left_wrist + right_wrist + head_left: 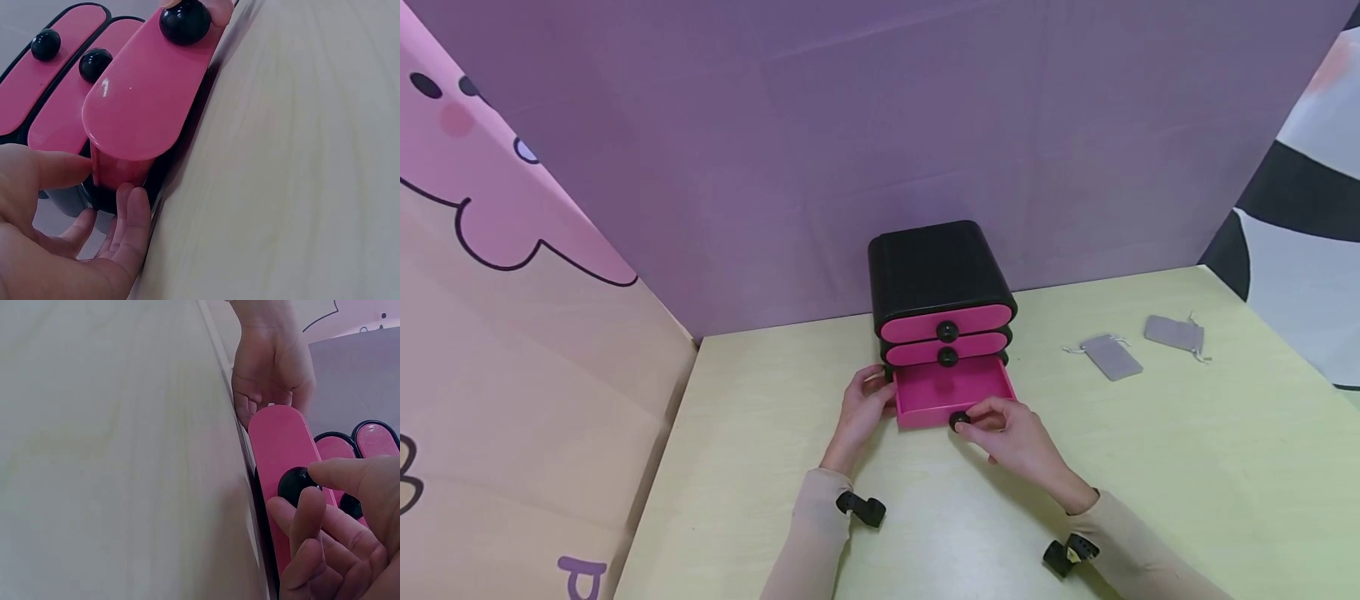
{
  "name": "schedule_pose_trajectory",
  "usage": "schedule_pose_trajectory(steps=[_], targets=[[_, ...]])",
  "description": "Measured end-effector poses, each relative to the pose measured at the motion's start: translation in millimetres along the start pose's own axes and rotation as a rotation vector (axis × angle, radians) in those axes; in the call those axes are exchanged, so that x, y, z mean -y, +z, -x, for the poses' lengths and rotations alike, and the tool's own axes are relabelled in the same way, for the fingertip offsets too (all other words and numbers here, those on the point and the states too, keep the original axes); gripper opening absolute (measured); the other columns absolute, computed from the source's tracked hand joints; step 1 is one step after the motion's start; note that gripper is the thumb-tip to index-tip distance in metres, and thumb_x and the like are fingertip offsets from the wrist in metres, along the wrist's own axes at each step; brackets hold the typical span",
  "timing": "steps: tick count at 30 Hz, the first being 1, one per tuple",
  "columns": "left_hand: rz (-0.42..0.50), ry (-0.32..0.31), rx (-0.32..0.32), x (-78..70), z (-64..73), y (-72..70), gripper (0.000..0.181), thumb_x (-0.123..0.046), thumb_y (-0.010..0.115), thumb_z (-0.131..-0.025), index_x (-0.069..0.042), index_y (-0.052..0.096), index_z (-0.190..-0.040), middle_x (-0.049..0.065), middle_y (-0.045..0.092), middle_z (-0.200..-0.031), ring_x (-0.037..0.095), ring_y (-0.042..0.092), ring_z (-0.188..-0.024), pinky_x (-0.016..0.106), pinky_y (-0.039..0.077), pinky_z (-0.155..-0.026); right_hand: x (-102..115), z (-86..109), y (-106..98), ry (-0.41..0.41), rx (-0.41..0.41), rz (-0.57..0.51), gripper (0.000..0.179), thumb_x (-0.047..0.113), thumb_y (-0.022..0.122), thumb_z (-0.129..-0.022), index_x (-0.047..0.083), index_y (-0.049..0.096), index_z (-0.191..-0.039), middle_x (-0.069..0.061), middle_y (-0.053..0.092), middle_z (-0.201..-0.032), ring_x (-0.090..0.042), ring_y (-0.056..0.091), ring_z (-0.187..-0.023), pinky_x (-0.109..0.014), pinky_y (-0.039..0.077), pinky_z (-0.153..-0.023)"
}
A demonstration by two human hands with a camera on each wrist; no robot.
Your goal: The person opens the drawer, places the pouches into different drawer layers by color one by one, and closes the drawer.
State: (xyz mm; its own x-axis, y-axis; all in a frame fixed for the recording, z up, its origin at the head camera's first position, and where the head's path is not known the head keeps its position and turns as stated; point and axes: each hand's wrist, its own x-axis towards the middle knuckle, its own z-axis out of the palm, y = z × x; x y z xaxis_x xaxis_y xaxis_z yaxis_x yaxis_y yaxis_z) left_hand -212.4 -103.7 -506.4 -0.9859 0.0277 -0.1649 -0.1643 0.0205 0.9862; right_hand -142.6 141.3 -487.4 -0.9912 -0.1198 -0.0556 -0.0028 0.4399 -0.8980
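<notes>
A small black cabinet [936, 267] with pink drawer fronts stands on the table. Its bottom drawer [955, 382] is pulled out, and the bare pink inside shows. My right hand [1015, 437] pinches the round black knob [297, 485] of that drawer between thumb and fingers. At the cabinet's lower left corner, my left hand [862, 410] grips the black casing. In the left wrist view its thumb [65, 170] lies against the edge by the drawer's side, with the fingers lower down near the tabletop. The two upper drawers [917, 327] are closed.
Two small grey drawstring pouches lie to the right on the pale wooden table [760, 417]: a nearer pouch [1112, 357] and a farther pouch [1174, 332]. A purple cloth wall [820, 150] rises right behind the cabinet. A printed panel [535, 375] borders the left side.
</notes>
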Motion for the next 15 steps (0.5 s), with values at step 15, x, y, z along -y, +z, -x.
schedule_pose_trajectory(steps=[15], targets=[[-0.048,0.029,0.006,-1.1,2.2,0.0,0.054,-0.007,0.066,-0.101,-0.002,0.048,-0.152,0.026,0.059,-0.144,0.019,0.069,-0.102,0.032,0.064,-0.085,-0.8,4.5,1.3,0.032,0.028,0.072,0.018,0.027,0.082,-0.095,0.01,0.077,-0.091,-0.004,0.078,-0.096,-0.015,0.061,-0.054,-0.024,0.042,-0.05]])
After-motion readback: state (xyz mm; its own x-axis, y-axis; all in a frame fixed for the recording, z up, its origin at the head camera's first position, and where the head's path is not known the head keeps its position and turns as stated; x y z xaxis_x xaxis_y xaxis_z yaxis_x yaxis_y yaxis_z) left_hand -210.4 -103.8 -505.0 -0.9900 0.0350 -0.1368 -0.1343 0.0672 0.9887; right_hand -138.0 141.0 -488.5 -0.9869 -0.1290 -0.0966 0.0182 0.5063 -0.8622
